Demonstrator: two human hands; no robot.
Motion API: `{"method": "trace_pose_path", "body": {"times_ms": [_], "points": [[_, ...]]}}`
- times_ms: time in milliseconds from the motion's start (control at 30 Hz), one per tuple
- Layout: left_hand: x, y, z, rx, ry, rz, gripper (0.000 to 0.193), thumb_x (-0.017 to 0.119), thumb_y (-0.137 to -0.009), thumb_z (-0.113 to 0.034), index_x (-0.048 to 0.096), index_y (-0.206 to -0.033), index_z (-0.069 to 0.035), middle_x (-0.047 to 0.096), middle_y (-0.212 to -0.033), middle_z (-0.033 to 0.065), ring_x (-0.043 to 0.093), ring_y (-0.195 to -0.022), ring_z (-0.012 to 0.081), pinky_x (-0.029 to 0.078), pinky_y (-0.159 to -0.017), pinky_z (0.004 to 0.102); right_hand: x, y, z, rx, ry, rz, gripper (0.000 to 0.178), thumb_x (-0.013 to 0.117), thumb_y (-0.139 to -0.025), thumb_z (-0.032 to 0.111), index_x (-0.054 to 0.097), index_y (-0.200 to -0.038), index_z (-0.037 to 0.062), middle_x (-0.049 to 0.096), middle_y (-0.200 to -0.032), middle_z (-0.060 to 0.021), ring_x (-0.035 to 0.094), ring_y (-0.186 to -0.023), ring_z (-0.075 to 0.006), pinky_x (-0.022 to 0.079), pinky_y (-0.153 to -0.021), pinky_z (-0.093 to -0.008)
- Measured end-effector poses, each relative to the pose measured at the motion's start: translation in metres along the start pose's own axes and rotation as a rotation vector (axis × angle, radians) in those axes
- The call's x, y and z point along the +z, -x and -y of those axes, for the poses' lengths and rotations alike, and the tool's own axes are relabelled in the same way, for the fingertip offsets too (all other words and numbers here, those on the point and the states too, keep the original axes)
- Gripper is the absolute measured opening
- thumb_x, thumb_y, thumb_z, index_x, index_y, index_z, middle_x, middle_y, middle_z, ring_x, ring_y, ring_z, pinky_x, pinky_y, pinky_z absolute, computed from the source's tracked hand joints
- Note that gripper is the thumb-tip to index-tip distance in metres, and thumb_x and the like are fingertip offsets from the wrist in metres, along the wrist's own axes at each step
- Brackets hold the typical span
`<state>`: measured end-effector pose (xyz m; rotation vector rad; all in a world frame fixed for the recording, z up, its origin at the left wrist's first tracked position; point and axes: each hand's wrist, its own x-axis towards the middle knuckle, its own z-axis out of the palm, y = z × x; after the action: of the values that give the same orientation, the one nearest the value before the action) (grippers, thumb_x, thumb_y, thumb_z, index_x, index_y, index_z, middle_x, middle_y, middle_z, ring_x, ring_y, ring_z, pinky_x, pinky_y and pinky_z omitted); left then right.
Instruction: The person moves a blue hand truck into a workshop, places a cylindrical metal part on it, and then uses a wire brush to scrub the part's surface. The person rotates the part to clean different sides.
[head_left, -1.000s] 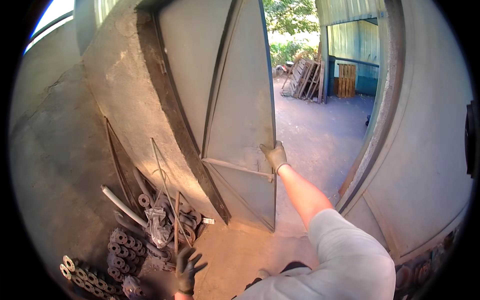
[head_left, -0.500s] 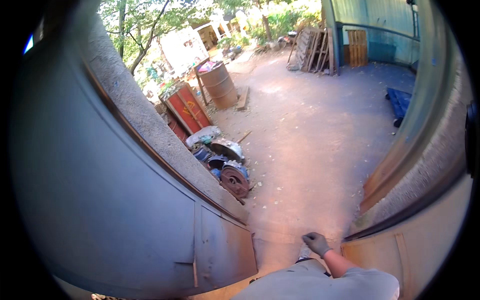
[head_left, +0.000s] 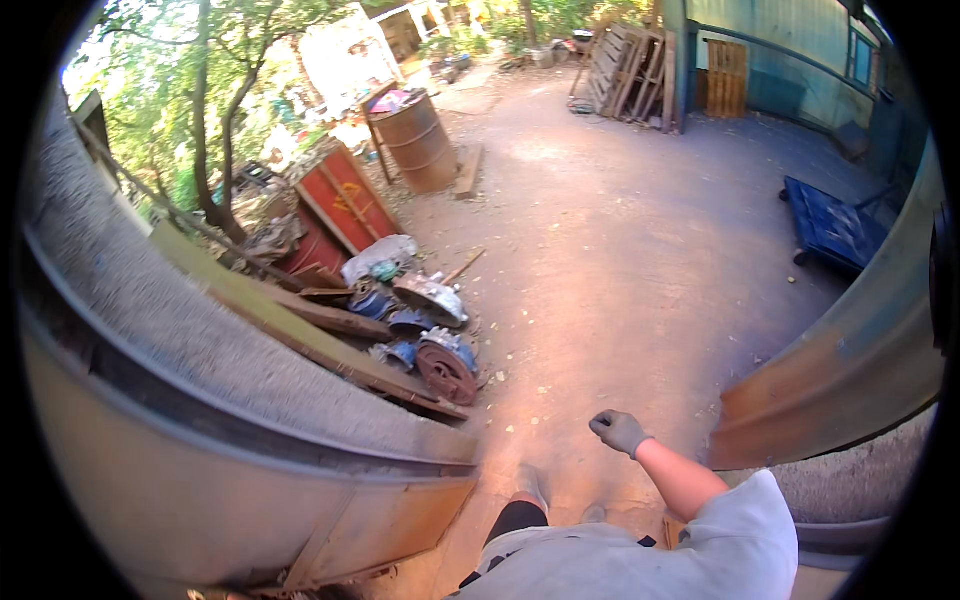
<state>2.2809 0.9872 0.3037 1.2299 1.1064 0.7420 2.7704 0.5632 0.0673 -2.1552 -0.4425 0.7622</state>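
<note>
Right hand (head_left: 619,432), gloved | curled into loose fist | hangs above ground (head_left: 610,280)

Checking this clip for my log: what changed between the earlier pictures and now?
The right hand in a grey glove has let go of the grey metal door and hangs loosely curled. The left hand has left view. The viewpoint moved forward. The leaning grey wooden pallets and rusty metal drum stayed put.
</note>
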Motion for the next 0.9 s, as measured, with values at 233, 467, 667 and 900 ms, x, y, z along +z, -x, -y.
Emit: {"method": "trace_pose_path", "body": {"times_ms": [233, 467, 667, 900], "points": [[0.116, -0.216, 0.038, -0.153, -0.158, 0.324, 0.077, 0.045, -0.107, -0.068, 0.044, -0.158, -0.01, 0.047, -0.153, 0.0147, 0.04, -0.136, 0.0379, 0.029, -0.111, 0.0599, -0.031, -0.035, -0.04, 0.348, 0.363, 0.164, 0.052, 0.064, -0.103, 0.051, 0.082, -0.126, 0.0083, 0.084, -0.121, -0.0144, 0.08, -0.109, -0.0313, 0.06, -0.103, -0.0444], [0.308, -0.357, 0.108, -0.305, -0.359, 0.757, 0.068, 0.049, -0.108, -0.061, 0.049, -0.151, -0.008, 0.054, -0.143, 0.0151, 0.048, -0.126, 0.0365, 0.035, -0.104, 0.0562, -0.097, 0.102, -0.245, 0.696, 0.513, -0.053, 0.06, 0.066, -0.101, 0.053, 0.078, -0.136, 0.0047, 0.074, -0.144, -0.0223, 0.072, -0.13, -0.0416, 0.055, -0.112, -0.0475], [0.42, -0.419, 0.12, -0.309, -0.707, 0.881, 0.061, 0.052, -0.11, -0.055, 0.054, -0.146, -0.006, 0.059, -0.134, 0.0154, 0.054, -0.117, 0.0353, 0.041, -0.097, 0.053, -0.038, 0.055, -0.165, 1.155, 0.09, 0.013, 0.058, 0.067, -0.102, 0.049, 0.081, -0.128, -0.0009, 0.082, -0.126, -0.0197, 0.081, -0.111, -0.0356, 0.061, -0.098, -0.0468], [0.543, -0.43, 0.161, -0.454, -0.934, 0.858, 0.053, 0.056, -0.111, -0.048, 0.059, -0.139, -0.003, 0.066, -0.124, 0.0157, 0.062, -0.106, 0.034, 0.047, -0.09, 0.0492, -0.083, -0.036, -0.167, 1.243, -0.272, 0.056, 0.053, 0.059, -0.106, 0.05, 0.085, -0.115, 0.0045, 0.086, -0.109, -0.0134, 0.082, -0.094, -0.0279, 0.063, -0.086, -0.0427]]}}
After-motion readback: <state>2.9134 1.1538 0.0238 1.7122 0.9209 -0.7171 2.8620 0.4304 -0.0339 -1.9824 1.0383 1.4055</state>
